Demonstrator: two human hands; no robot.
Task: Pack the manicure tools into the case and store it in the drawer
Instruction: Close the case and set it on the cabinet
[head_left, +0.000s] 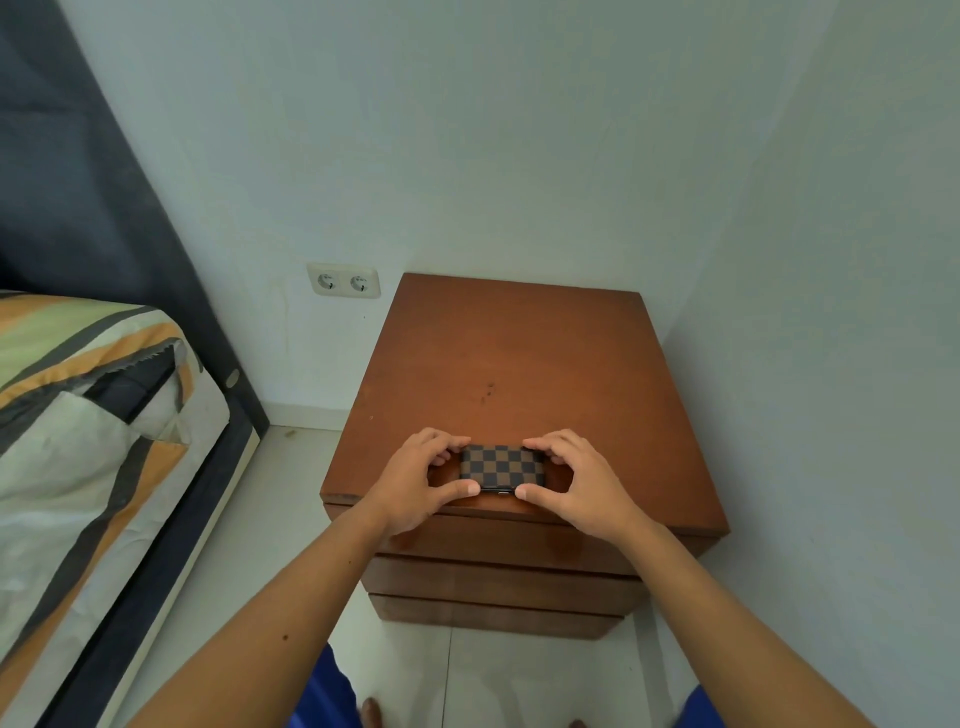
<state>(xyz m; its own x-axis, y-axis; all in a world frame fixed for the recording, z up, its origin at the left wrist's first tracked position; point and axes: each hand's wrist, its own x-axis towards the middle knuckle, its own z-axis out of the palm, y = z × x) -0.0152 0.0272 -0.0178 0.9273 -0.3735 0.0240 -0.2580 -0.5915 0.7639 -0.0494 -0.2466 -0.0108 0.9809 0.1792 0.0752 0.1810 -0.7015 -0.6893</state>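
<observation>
The wooden nightstand fills the middle of the frame, all three drawers shut. On its counter top, close to the front edge at lower centre, lies the closed checkered case. The left hand and right hand pinch its two ends. With no hand free for a drawer, a one-handed shift could tip the case off the edge.

We see the checkered brown case on the reddish-brown wooden nightstand, near its front edge, between our left hand and right hand; the striped bed lies left.
</observation>
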